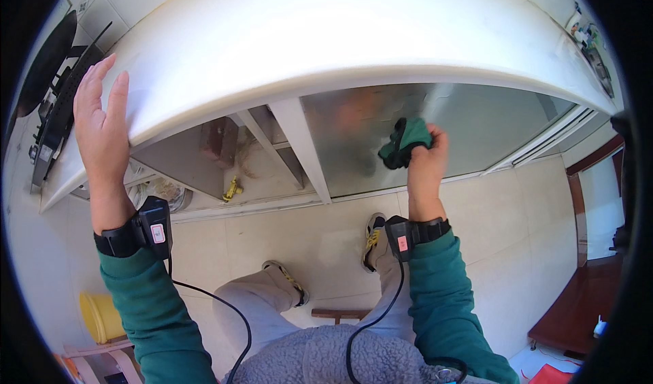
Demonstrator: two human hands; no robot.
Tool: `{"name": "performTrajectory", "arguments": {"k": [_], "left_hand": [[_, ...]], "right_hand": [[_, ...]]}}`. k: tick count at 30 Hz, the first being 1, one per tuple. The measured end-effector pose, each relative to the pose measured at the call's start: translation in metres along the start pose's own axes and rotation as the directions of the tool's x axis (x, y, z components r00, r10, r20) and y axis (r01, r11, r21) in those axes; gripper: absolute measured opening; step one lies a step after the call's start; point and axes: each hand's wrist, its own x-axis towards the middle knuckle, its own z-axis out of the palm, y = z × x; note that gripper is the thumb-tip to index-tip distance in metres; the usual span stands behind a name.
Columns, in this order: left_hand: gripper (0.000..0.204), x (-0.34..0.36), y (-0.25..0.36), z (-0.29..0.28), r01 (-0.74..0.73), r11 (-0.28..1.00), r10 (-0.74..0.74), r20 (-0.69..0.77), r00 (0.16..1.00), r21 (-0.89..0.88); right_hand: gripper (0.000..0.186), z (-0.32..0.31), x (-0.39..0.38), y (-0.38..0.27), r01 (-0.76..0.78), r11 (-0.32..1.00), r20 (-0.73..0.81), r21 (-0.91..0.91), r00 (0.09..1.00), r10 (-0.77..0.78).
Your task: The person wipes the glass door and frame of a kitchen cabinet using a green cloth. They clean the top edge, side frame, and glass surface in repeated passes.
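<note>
My left hand (102,125) rests at the left end of the white countertop (326,37), its fingers stretched out and nothing in them. Lower down and to the right, my right hand (429,166) grips a crumpled green and black cloth (406,142). The cloth is against or just in front of the frosted glass sliding door (476,132) under the counter; whether it touches cannot be told. Left of a white upright frame (304,149), the cabinet stands uncovered. Inside are a reddish-brown block (219,141) and a small yellow fitting (232,189).
A stove (64,105) with a black pan (47,64) stands at the far left. Bottles (578,27) are at the right end of the counter. A yellow bucket (101,316) sits at lower left, a dark red wooden bench (571,309) at lower right. Cables hang from both wrists.
</note>
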Motion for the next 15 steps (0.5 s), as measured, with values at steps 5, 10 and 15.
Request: {"name": "performTrajectory", "arguments": {"k": [5, 10, 15], "left_hand": [[0.041, -0.001, 0.001, -0.001, -0.007, 1.000, 0.007, -0.026, 1.000, 0.001], [0.042, 0.000, 0.002, -0.001, 0.021, 0.999, -0.022, -0.006, 1.000, -0.047], [0.042, 0.000, 0.004, -0.001, 0.053, 0.997, -0.052, 0.005, 0.999, -0.055]], "right_hand": [[0.035, 0.008, -0.003, 0.012, 0.338, 0.886, 0.023, -0.318, 0.937, -0.349], [0.031, -0.014, -0.026, 0.101, -0.090, 0.871, 0.022, -0.483, 0.993, 0.115], [0.030, -0.032, -0.030, 0.122, -0.280, 0.883, -0.024, -0.376, 0.956, 0.293]]}}
